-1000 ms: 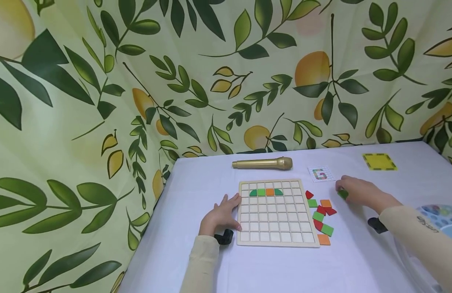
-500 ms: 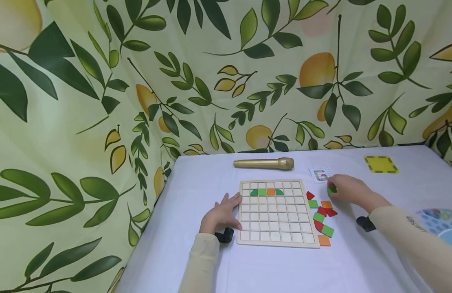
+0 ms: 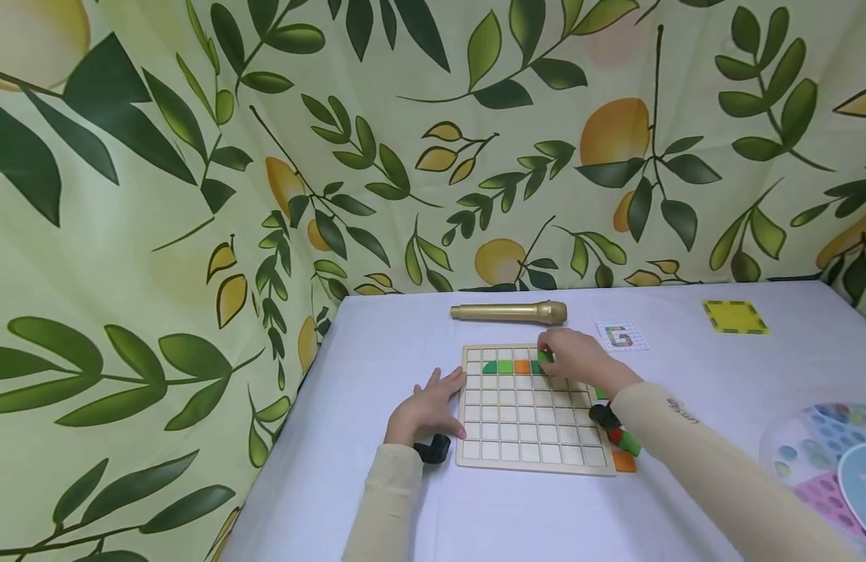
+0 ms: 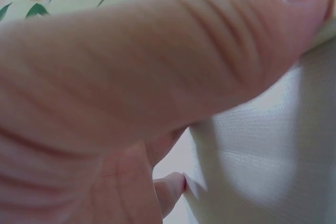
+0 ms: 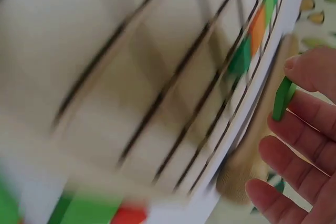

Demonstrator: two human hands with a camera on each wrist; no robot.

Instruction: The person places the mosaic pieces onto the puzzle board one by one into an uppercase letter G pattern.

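A wooden grid board lies on the white cloth. In its upper part sits a row of tiles: a dark green rounded one, a light green square, an orange square and another dark green one. My right hand is over the board's upper right, pinching a small green tile between thumb and fingertips. The fingers of my left hand are spread, and its thumb and fingertips touch the board's left edge. The left wrist view mostly shows the thumb.
Behind the board lies a gold microphone. A small card with a coloured G-shaped pattern and a yellow square are at the back right. Loose tiles, among them an orange square, lie along the board's right edge, partly hidden by my forearm.
My right hand has moved left with the green tile, from beside the card to above the board's upper right. The left hand has stayed at the board's edge.
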